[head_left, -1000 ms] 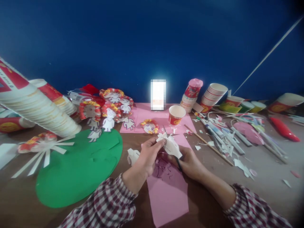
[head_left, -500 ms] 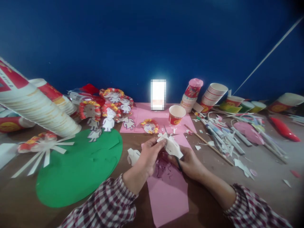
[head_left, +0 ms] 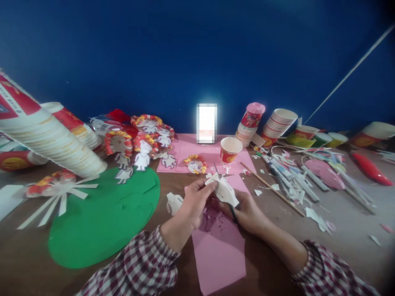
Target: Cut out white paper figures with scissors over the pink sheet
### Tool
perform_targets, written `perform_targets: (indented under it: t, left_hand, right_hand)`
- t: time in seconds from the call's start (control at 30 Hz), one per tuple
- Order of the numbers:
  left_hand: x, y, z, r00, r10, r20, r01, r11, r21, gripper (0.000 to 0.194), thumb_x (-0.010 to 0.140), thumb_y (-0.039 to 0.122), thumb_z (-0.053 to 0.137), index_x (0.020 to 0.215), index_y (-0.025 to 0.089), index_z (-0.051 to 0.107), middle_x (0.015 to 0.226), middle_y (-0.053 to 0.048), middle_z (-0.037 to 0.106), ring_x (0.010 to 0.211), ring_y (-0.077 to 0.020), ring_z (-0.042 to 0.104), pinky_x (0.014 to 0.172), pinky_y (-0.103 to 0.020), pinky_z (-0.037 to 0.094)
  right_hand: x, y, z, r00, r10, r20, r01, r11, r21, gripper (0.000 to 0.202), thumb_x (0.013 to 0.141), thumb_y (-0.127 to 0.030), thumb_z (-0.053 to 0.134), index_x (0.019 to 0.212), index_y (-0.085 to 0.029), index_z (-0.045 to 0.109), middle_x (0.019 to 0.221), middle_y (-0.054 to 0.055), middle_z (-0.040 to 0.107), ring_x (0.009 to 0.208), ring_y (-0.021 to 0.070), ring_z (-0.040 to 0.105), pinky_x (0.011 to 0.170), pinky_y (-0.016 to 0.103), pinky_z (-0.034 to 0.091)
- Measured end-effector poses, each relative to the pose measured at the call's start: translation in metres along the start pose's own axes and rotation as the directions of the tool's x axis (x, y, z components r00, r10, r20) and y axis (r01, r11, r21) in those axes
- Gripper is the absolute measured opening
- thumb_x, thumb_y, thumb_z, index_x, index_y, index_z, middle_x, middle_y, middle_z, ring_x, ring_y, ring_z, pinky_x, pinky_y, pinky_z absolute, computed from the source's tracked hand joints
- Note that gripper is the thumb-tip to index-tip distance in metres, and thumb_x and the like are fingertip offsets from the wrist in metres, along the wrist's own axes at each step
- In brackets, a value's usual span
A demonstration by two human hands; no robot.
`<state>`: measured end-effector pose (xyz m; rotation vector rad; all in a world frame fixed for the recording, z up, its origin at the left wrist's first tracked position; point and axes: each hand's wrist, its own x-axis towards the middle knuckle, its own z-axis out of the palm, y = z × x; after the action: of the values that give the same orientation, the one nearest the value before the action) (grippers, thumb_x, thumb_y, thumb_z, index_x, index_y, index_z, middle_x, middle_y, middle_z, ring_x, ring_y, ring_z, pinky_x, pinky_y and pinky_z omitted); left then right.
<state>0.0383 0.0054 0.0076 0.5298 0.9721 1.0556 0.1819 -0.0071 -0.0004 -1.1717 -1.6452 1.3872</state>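
Observation:
My left hand (head_left: 196, 201) pinches a small white paper piece (head_left: 225, 190) over a pink sheet (head_left: 220, 263) with dark pen marks. My right hand (head_left: 247, 213) is closed on scissors (head_left: 232, 213); a dark handle shows at its fingers and thin blade tips stick up beyond the paper. Most of the scissors is hidden behind the paper and fingers. Left of my left hand lies another white paper cutout (head_left: 173, 203). Farther back, a round face with a red and yellow ring (head_left: 195, 164) rests on pink paper, near a paper cup (head_left: 231, 150).
Green paper (head_left: 105, 222) lies at the left, beside stacked cups (head_left: 61, 142) and ringed cup figures (head_left: 119, 144). Markers (head_left: 286, 176), a wooden stick (head_left: 274, 190), paper scraps and more cup stacks (head_left: 279, 123) are at the right. A blue wall (head_left: 123, 61) stands behind.
The whole view has shifted very slightly, so things sit a little farther right. Both hands keep the same hold on the paper and scissors.

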Motion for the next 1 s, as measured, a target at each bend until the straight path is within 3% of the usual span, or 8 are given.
perform_targets:
  t: [0.23, 0.63, 1.0]
  left_hand:
    - [0.0029, -0.0036, -0.0024, 1.000, 0.007, 0.030, -0.006, 1.000, -0.021, 0.022, 0.065, 0.032, 0.070, 0.073, 0.015, 0.058, 0.055, 0.002, 0.056, 0.042, -0.0093, 0.050, 0.041, -0.022, 0.042]
    - [0.0011, 0.0005, -0.0009, 1.000, 0.029, -0.005, -0.029, 1.000, 0.003, 0.018, 0.066, 0.028, 0.069, 0.070, 0.014, 0.058, 0.050, 0.003, 0.054, 0.040, -0.0065, 0.047, 0.038, -0.017, 0.037]
    - [0.0024, -0.0026, -0.0018, 1.000, 0.019, 0.004, -0.019, 1.000, -0.007, 0.019, 0.067, 0.030, 0.069, 0.072, 0.014, 0.058, 0.052, 0.002, 0.056, 0.042, -0.0083, 0.050, 0.042, -0.020, 0.041]
  right_hand:
    - [-0.0005, -0.0011, 0.0001, 1.000, -0.013, 0.010, 0.013, 1.000, 0.022, 0.034, 0.074, -0.038, 0.067, 0.098, -0.014, 0.064, 0.082, 0.004, 0.066, 0.074, 0.0178, 0.057, 0.059, 0.022, 0.044]
    - [0.0001, 0.0022, -0.0010, 1.000, -0.003, 0.017, 0.003, 1.000, 0.023, 0.031, 0.075, -0.034, 0.066, 0.099, -0.014, 0.065, 0.080, 0.003, 0.066, 0.072, 0.0173, 0.057, 0.059, 0.022, 0.044]
    - [0.0007, -0.0014, 0.0013, 1.000, -0.013, -0.003, 0.013, 1.000, -0.026, 0.034, 0.076, -0.036, 0.064, 0.100, -0.012, 0.064, 0.078, 0.003, 0.065, 0.068, 0.0155, 0.055, 0.058, 0.021, 0.043]
